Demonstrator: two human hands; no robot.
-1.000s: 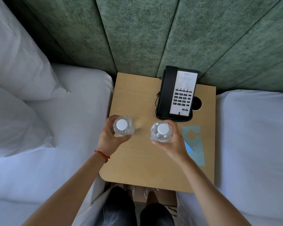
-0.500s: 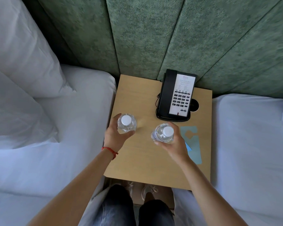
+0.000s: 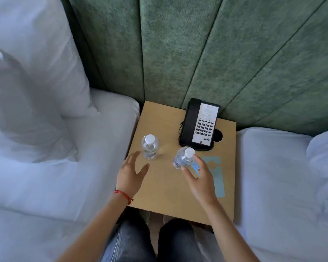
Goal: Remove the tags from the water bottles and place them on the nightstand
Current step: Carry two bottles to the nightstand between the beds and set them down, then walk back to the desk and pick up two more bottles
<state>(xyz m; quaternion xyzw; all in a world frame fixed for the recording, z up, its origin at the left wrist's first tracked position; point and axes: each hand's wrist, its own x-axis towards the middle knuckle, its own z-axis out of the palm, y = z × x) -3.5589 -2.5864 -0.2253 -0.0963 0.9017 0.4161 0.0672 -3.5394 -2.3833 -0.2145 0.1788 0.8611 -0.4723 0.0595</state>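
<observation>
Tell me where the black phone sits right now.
In the head view the black phone stands at the back right of the nightstand, against the green padded wall, just behind the right-hand water bottle.

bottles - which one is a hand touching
The right bottle, by the phone: right hand fingertips touch it. The left bottle stands free.

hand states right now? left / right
Left hand: open, fingers spread, clear of the left bottle.
Right hand: open, fingertips touching the right bottle.
</observation>
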